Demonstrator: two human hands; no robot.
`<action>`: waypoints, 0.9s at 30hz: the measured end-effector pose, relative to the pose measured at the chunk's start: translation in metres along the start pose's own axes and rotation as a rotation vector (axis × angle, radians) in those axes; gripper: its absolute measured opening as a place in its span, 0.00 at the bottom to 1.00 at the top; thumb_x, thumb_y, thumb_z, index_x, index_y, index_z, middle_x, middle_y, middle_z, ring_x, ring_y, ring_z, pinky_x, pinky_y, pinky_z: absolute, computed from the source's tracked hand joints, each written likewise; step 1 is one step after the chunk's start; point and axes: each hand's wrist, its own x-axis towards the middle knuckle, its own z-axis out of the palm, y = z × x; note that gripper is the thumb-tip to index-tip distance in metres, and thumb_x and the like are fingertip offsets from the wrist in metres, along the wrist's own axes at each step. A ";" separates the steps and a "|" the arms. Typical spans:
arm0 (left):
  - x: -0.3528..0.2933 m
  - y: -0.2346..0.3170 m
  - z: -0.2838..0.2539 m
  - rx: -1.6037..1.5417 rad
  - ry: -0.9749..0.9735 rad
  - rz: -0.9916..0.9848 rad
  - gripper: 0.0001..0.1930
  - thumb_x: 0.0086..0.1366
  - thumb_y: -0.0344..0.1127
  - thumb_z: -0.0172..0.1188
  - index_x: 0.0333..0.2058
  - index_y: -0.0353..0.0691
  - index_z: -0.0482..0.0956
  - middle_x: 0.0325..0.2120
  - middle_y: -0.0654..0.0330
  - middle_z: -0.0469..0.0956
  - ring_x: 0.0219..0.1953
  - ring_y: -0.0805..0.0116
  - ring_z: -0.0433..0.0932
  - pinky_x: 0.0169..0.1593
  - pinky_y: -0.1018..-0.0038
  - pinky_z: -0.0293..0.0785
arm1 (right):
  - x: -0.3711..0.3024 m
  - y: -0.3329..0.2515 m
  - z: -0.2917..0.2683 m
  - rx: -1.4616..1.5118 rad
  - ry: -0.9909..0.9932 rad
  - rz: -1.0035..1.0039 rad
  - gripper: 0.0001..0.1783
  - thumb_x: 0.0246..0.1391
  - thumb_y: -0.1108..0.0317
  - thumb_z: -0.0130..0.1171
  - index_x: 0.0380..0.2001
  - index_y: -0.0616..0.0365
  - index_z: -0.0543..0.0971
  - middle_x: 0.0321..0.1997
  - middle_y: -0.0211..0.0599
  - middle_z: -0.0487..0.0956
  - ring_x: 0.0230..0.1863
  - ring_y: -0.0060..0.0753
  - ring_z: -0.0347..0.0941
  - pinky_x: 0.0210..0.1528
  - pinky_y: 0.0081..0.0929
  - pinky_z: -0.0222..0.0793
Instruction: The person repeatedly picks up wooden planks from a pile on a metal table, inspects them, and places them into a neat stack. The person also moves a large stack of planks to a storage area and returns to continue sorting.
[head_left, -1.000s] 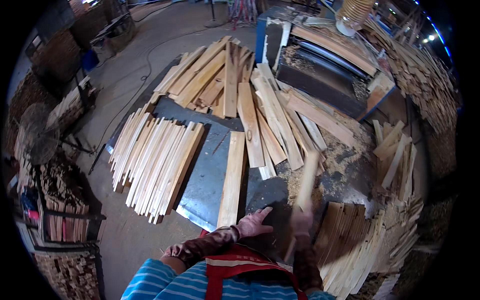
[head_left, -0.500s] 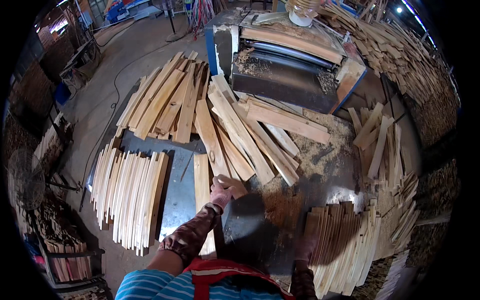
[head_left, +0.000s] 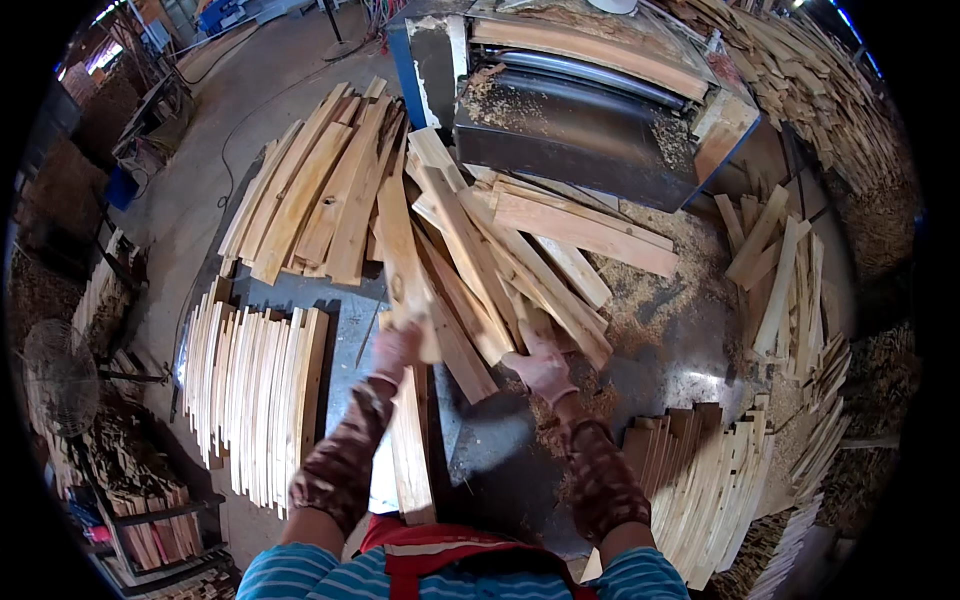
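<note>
Both gloved hands reach over a loose fan of wooden boards on the dark metal table. My left hand (head_left: 398,346), slightly blurred, is closed around the near end of a knotty board (head_left: 404,262). To its right, my right hand (head_left: 544,371) has its fingers closed at the near end of another long board (head_left: 462,255). More boards (head_left: 565,268) lie crossed beneath and beside these. A single pale board (head_left: 411,450) points toward my body, just below my left hand. Finger contact under the board ends is partly hidden.
Evenly stacked narrow strips (head_left: 262,400) stand at left, with a fanned board pile (head_left: 315,195) behind them. At right are more stacked strips (head_left: 715,480). A planer-like machine (head_left: 570,150) with rollers stands beyond the boards. Sawdust (head_left: 655,290) covers part of the table.
My right hand has come up from the lower right stack to the middle boards. My left hand has shifted left and lifted its board's near end. The view has tilted somewhat.
</note>
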 end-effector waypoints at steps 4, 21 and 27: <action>0.010 -0.017 -0.092 -1.795 0.084 -0.759 0.17 0.73 0.51 0.53 0.47 0.43 0.76 0.20 0.65 0.72 0.21 0.66 0.78 0.23 0.63 0.76 | -0.057 0.060 -0.003 0.831 -0.031 0.185 0.15 0.59 0.65 0.60 0.45 0.63 0.83 0.40 0.33 0.84 0.37 0.29 0.81 0.43 0.26 0.78; -0.260 0.066 -0.019 -3.211 -0.564 -0.020 0.23 0.72 0.50 0.51 0.56 0.40 0.70 0.19 0.72 0.59 0.17 0.76 0.64 0.29 0.72 0.66 | -0.193 0.020 0.031 0.875 0.065 0.017 0.22 0.58 0.76 0.60 0.57 0.64 0.78 0.46 0.30 0.82 0.42 0.21 0.77 0.47 0.23 0.75; -0.316 0.074 -0.020 -2.543 -0.912 -0.957 0.16 0.72 0.47 0.55 0.40 0.39 0.79 0.24 0.67 0.75 0.22 0.74 0.71 0.29 0.75 0.70 | -0.220 0.030 0.045 0.439 0.211 -0.186 0.23 0.59 0.73 0.60 0.57 0.65 0.77 0.44 0.34 0.82 0.42 0.22 0.76 0.46 0.25 0.74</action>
